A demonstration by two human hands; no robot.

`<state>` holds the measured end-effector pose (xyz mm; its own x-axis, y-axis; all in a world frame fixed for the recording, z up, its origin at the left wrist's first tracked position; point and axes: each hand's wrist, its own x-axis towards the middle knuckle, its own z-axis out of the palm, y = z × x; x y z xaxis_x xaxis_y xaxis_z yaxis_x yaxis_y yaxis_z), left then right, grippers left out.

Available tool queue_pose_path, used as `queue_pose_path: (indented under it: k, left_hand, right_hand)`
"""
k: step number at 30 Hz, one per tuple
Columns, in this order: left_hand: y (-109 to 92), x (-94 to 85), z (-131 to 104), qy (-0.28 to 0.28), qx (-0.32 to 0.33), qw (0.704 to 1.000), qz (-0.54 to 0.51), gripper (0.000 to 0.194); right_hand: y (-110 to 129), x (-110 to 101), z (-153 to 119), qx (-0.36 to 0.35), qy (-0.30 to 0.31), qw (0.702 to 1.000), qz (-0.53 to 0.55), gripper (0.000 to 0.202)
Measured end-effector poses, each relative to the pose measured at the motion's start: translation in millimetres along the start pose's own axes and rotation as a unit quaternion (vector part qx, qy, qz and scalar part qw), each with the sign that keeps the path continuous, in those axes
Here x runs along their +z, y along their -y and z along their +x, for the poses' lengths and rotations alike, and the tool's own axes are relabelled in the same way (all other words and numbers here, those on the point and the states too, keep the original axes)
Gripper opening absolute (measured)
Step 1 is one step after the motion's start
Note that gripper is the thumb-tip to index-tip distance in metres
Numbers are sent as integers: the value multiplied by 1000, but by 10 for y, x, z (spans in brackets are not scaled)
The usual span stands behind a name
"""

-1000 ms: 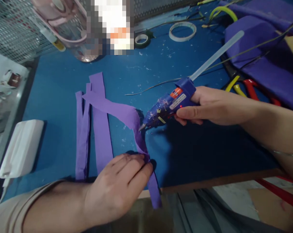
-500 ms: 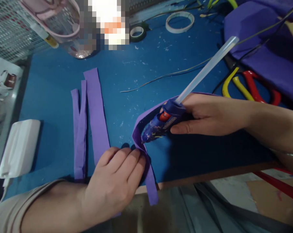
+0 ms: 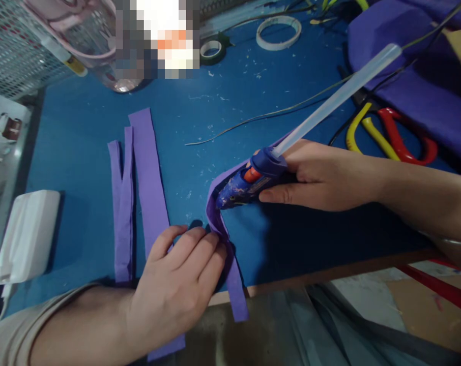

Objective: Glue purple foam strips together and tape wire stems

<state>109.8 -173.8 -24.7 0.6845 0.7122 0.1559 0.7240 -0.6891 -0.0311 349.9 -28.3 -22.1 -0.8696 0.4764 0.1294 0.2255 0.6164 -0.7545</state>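
Observation:
My right hand (image 3: 322,175) grips a blue hot glue gun (image 3: 249,180) with a long clear glue stick (image 3: 337,96) sticking out the back. Its nozzle points left at a purple fabric strip (image 3: 230,269) that curls up around the gun and hangs over the table's near edge. My left hand (image 3: 177,284) presses that strip down on the blue table (image 3: 215,117), fingers flat just below the nozzle. Two more purple strips (image 3: 139,178) lie flat to the left.
Red and yellow handled pliers (image 3: 391,134) and purple fabric (image 3: 406,66) lie at the right. Tape rolls (image 3: 278,31) and a thin wire (image 3: 253,119) are at the back. A white box (image 3: 26,234) sits at the left edge, and a clear container (image 3: 93,46) stands at the back left.
The strip's far end was flipped from the left over to the right, now curling behind the glue gun. My right hand brought the gun down and closer to my left hand.

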Motion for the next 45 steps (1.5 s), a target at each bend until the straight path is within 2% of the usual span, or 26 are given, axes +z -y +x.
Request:
queue_pose_path:
  k: [11,16,22,28,33,39,45]
  left_hand:
    - [-45,26,54,-2,-49,996,73,22]
    - [-41,11,71,0,-52,996,74,21]
    - [2,25,88,11,-55,996,69,27]
    - [119,49,149,-16,-45,996,71,14]
    - [109,49,137,-4,-41,995,91,7]
    - [38,64,99,24,-55,992,115,10]
    - [83,83,115,8,-81,993,91,21]
  right_hand:
    - [8,36,18,21,-16,999,-18,16]
    - [13,36,10,26,-20,999,-23,16]
    - [-20,54,17,7,-30,999,-32,20]
    - [-52,79,26,11,-50,997,-66,22]
    - [-66,98,33,5,-66,994,-82,27]
    - [-45,105,55,23,-73,992,-104,26]
    - [-11,112,88,54,-78,991,-96,23]
